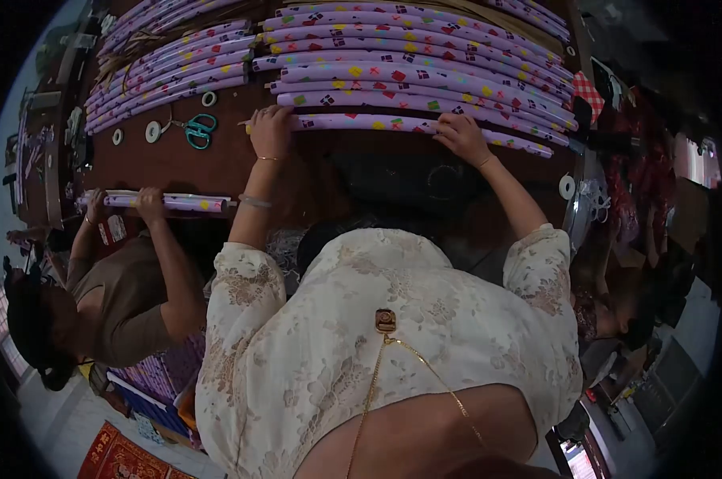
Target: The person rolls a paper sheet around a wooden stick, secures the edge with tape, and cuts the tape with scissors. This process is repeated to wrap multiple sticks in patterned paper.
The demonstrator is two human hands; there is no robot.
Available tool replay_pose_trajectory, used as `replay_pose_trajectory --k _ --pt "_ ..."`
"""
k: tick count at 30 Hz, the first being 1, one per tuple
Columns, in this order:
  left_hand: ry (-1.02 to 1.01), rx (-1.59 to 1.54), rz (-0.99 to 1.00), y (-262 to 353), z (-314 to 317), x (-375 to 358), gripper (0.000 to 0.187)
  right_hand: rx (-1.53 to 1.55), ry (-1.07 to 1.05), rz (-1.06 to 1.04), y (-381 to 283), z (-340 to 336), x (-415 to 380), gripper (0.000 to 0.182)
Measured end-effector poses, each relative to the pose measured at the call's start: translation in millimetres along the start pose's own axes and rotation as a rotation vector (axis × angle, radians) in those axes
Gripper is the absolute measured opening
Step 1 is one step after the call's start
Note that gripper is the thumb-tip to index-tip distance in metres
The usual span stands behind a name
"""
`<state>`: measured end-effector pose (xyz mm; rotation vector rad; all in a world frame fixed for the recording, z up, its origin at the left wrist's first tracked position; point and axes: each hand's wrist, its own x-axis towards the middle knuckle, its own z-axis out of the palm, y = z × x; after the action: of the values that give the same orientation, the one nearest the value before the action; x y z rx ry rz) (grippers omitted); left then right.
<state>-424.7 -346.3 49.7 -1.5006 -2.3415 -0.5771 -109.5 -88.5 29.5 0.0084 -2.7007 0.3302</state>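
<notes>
A long, thin roll of purple wrapping paper (pixel 361 122) with small coloured prints lies across the dark brown table in front of me. My left hand (pixel 271 132) is closed around it near its left end. Farther right, my right hand (pixel 463 137) grips the same roll, fingers curled over the top, and its right end sticks out past that hand. Just behind is another purple roll (pixel 353 100), the nearest of a row of similar rolls.
Teal-handled scissors (pixel 201 131) and a tape roll (pixel 153 132) lie to the left. More rolls (pixel 169 85) are stacked at the back left. At left, a co-worker (pixel 142 287) holds another roll (pixel 193 203). A black item (pixel 409 182) sits before me. Another tape roll (pixel 567 188) is at right.
</notes>
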Motion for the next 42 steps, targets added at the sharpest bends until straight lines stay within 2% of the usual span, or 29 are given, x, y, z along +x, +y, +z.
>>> replay_pose_trajectory --k 2,4,6,9,10,11,15,17,20,22,24,26,28,29,30,32,34,39,42 --pt "0.025 -0.128 0.041 26.2 6.9 2.2 0.018 -0.011 0.014 0.016 -0.1 -1.1 1.8 0.037" --pt "-0.101 -0.417 0.071 79.2 1.0 17.4 0.023 0.009 0.014 0.043 -2.3 -3.9 2.1 0.036" --pt "-0.160 -0.444 0.213 113.7 19.4 26.2 0.024 0.003 0.002 0.067 -2.1 -4.3 1.2 0.036" --pt "-0.259 -0.435 0.236 150.8 32.9 37.1 0.023 0.000 -0.027 0.113 -2.0 -4.5 2.1 0.035" --pt "-0.309 -0.340 0.318 157.1 36.7 39.6 0.022 0.006 -0.027 0.111 -1.8 -4.8 2.5 0.035" --pt "-0.358 -0.242 0.399 159.0 40.5 41.1 0.021 0.012 -0.026 0.108 -1.2 -4.7 2.7 0.034" --pt "-0.402 -0.186 0.506 151.6 49.4 41.7 0.025 0.038 -0.061 0.127 0.3 -7.6 3.6 0.035" --pt "-0.281 -0.170 0.688 144.7 49.3 39.9 0.021 0.035 -0.089 0.129 -2.4 -10.9 3.5 0.035" --pt "-0.265 -0.242 0.707 120.7 45.0 35.2 0.022 0.056 -0.090 0.145 -0.7 -8.1 0.2 0.035" --pt "-0.295 -0.259 0.628 83.6 39.8 24.9 0.021 0.065 -0.088 0.148 1.2 -8.0 -1.2 0.035" --pt "-0.271 -0.294 0.404 48.1 16.3 7.4 0.021 0.043 -0.030 0.084 3.4 -8.1 -3.9 0.035" --pt "-0.214 -0.295 0.208 8.4 7.0 -10.5 0.024 0.032 -0.044 0.078 5.6 -9.6 -5.1 0.036" --pt "-0.063 -0.236 0.076 -6.1 -15.9 -13.6 0.025 0.019 -0.059 0.069 4.5 -10.7 -3.8 0.038" --pt "-0.080 -0.207 -0.017 -11.6 -19.7 -15.7 0.021 -0.017 -0.054 0.080 1.0 -13.7 -1.8 0.039" --pt "-0.078 -0.203 -0.026 -15.6 -21.3 -16.3 0.021 -0.055 -0.049 0.088 -1.7 -16.3 2.1 0.041" --pt "0.015 -0.061 0.134 -22.9 -23.4 -14.4 0.016 -0.055 -0.084 0.072 -14.4 -19.8 16.7 0.042" --pt "0.016 -0.127 0.115 -26.0 -16.7 -18.7 0.014 -0.060 -0.126 0.065 -19.4 -17.2 24.1 0.042" --pt "-0.008 -0.231 0.041 -25.2 -17.2 -21.1 0.012 -0.232 -0.035 -0.109 -9.7 -0.3 17.1 0.047" --pt "0.043 -0.248 -0.012 -20.3 -19.8 -20.8 0.012 -0.221 0.020 -0.199 -6.8 -4.2 16.7 0.046"
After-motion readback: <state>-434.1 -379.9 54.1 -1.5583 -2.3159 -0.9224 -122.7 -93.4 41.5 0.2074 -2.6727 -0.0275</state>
